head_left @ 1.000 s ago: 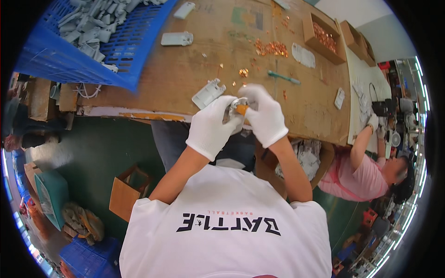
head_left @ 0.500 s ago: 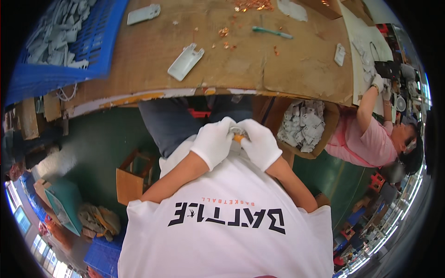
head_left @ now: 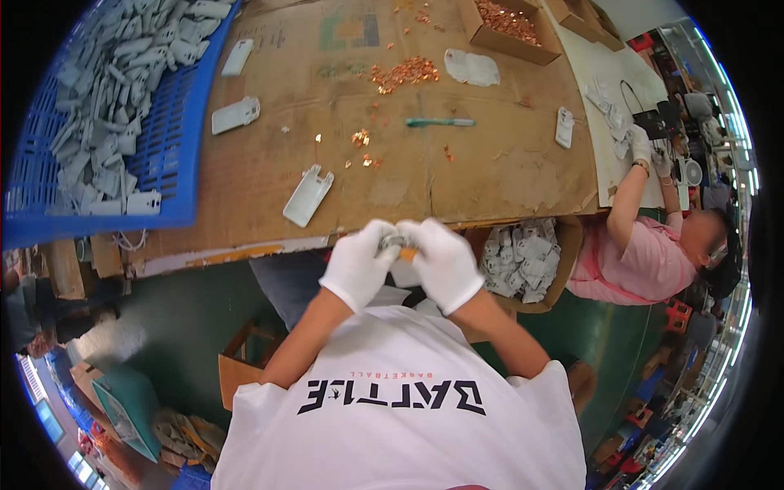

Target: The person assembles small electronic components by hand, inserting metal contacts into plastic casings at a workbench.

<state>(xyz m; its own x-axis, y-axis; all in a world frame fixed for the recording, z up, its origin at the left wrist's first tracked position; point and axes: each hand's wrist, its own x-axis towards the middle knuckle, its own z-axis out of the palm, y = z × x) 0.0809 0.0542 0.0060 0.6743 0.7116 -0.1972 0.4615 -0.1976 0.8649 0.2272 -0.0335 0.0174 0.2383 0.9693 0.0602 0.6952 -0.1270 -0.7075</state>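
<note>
My left hand (head_left: pixel 358 265) and my right hand (head_left: pixel 445 265), both in white gloves, meet at the table's near edge. Their closed fingers grip a small piece, grey with an orange part (head_left: pixel 406 254); most of it is hidden by the gloves, and I cannot make out its kind. On the cardboard-covered table (head_left: pixel 506 155), just beyond my left hand, lies a white plastic casing (head_left: pixel 309 196). Small copper-coloured pieces (head_left: pixel 360 139) are scattered farther off, near a green pen (head_left: pixel 439 122).
At left stands a blue basket (head_left: pixel 163 175) heaped with white casings. A cardboard box of white parts (head_left: pixel 523 261) sits below the table edge at right. Far back is a tray of copper pieces (head_left: pixel 510 23). A co-worker in pink (head_left: pixel 637 261) works at the right.
The view has tilted up, showing more of the table. Both my hands have moved forward, from over my lap to the table's edge, still gripping the small piece together.
</note>
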